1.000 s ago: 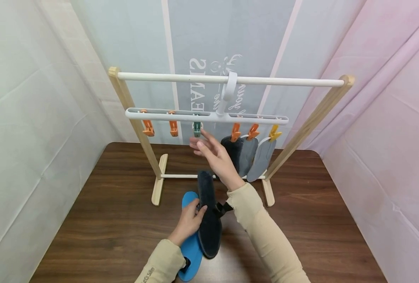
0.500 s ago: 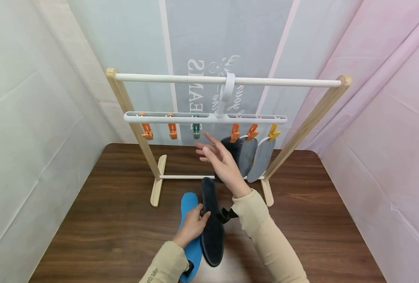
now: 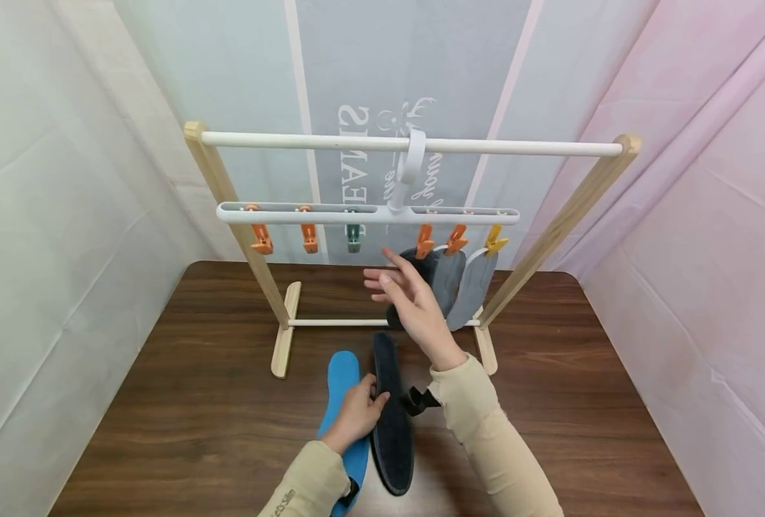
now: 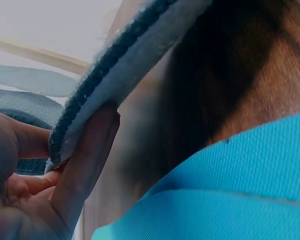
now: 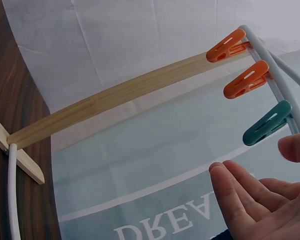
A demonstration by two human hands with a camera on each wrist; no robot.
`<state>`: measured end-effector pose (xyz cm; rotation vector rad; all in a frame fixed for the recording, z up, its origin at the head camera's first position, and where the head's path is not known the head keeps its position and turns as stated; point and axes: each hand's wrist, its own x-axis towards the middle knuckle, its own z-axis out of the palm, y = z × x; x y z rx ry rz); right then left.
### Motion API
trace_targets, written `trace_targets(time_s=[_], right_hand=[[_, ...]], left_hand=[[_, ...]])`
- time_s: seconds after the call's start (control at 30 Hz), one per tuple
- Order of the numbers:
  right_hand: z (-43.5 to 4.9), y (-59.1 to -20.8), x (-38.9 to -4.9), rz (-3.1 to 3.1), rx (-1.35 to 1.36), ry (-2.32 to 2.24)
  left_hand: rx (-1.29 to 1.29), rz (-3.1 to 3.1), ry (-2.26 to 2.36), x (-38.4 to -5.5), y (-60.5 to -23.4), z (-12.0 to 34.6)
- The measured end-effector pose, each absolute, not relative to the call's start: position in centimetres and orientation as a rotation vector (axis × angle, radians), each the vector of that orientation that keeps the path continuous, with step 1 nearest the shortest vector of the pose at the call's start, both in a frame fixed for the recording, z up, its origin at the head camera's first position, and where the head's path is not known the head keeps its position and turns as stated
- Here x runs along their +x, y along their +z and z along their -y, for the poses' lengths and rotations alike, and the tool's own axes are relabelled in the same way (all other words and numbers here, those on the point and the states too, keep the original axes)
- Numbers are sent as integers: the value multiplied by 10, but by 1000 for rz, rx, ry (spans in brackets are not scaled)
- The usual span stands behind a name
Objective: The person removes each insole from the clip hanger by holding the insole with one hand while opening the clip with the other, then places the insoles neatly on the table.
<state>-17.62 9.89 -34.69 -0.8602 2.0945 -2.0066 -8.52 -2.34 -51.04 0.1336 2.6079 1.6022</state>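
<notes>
My left hand (image 3: 357, 411) pinches the edge of a dark fuzzy insole (image 3: 393, 445) between thumb and fingers; the left wrist view shows the pale underside of this insole (image 4: 140, 65). Beside and below it is a blue insole (image 3: 342, 377), partly hidden by that hand and sleeve. My right hand (image 3: 415, 305) is in the air with fingers extended and nothing held, just below and right of a green clip (image 3: 353, 238) on the white hanger (image 3: 331, 215). Its fingers overlap a hung black insole (image 3: 426, 267). In the right wrist view, the green clip (image 5: 267, 123) holds nothing.
The hanger hooks over the top rod (image 3: 518, 147) of a wooden stand (image 3: 553, 230). Two orange clips (image 3: 309, 238) hang unloaded at left. At right, orange and yellow clips (image 3: 495, 240) hold the black insole and two grey insoles (image 3: 476, 287). Fabric walls surround the brown table (image 3: 182, 402).
My right hand has drawn back down and to the right, away from the green clip. My left hand has shifted slightly down and right with the dark insole, away from the stand.
</notes>
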Motion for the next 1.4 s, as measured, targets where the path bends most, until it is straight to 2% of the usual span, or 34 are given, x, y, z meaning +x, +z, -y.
trace_targets(time_s=[0.2,0.73,1.0,1.4], right_hand=[[-111,-341,-171,-2086,-792,-2076],[-120,-346,-172,-2090,-857,-2329],[-123,-349,-171,-2087,-806,-2478],[-128,-351,-174,-2044,-769,-2590]], left_hand=[[122,-2617,1585,-87,-512,16],[121,-2643,1537,-86,-518,4],[125,-2672,1529,-86,-523,2],[68,-2875,1273,-87,-525,-7]])
